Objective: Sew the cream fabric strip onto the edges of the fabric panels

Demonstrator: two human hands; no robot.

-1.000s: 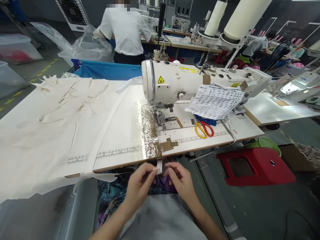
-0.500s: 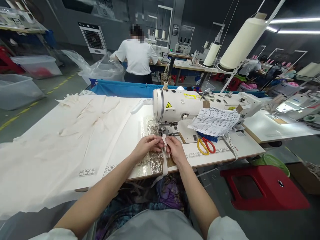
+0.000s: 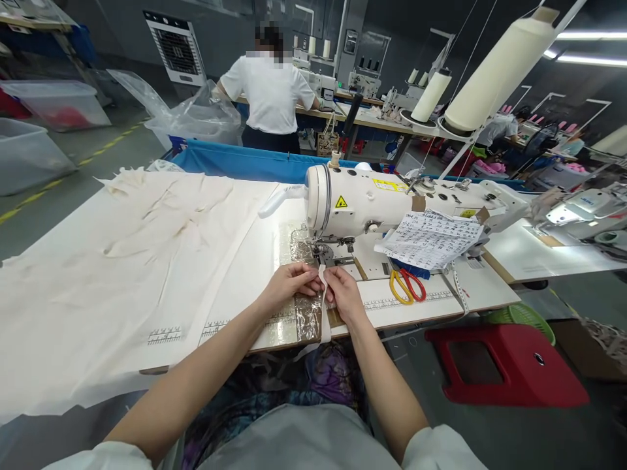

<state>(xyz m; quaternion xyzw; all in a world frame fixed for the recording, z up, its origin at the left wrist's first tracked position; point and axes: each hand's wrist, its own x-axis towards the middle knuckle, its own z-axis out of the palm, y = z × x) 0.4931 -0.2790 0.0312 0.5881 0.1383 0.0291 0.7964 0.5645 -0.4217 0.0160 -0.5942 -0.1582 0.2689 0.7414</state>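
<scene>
A narrow white fabric strip (image 3: pixel 325 320) runs between my hands and hangs over the table's front edge toward my lap. My left hand (image 3: pixel 296 281) pinches its upper end from the left, fingers curled. From the right, my right hand (image 3: pixel 343 289) grips the same strip between thumb and fingers. Both hands are close together, just in front of the needle area of a white sewing machine (image 3: pixel 362 202). Beneath them lies a clear plastic-covered patch (image 3: pixel 308 320) of the tabletop. The fingertips partly hide the strip's upper end.
Cream fabric (image 3: pixel 117 261) spreads over the table's left side. Scissors (image 3: pixel 408 286) with yellow and red handles lie right of my hands, below a written paper sheet (image 3: pixel 431 238). A red stool (image 3: pixel 509 365) stands at right. A person in white (image 3: pixel 272 94) works beyond the blue cloth barrier (image 3: pixel 235 158).
The view has shifted slightly, so the machine and scissors appear a little further right. Both hands keep their hold on the strip, with hardly any movement.
</scene>
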